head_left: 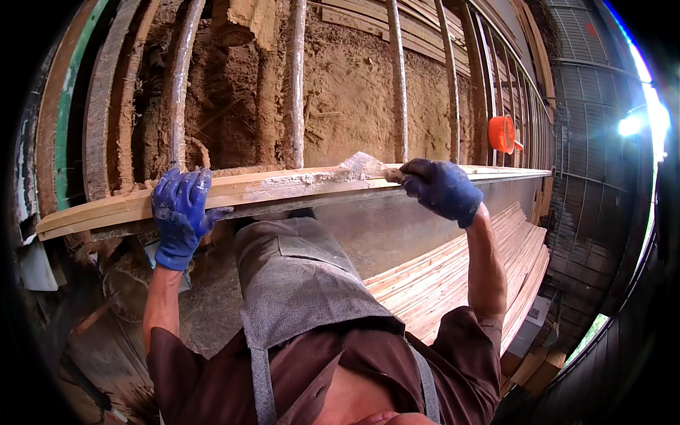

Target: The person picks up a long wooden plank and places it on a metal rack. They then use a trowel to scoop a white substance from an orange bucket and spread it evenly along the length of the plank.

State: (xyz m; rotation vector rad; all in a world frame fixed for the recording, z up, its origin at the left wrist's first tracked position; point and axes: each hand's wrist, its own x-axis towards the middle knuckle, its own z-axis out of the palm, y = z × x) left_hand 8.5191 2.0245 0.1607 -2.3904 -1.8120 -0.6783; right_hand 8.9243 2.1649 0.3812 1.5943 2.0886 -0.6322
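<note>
A long pale wooden board (219, 191) lies across several bars in front of me. My left hand (180, 205), in a stained blue work glove, has its fingers bent over the board toward its left end, with the thumb pointing right. My right hand (443, 190), gloved the same way, is closed around the handle of a putty knife (363, 164). The knife's blade, coated with whitish paste, points left and rests at the board's face. A smeared patch of whitish putty (301, 183) covers the wood between my hands, left of the blade.
An orange plastic scoop or cup (501, 134) hangs or rests by the bars, right of my right hand. Whitish-streaked bars (296, 92) run away over brown debris. A stack of long boards (432, 255) lies at lower right. A grey wall (591, 120) stands far right.
</note>
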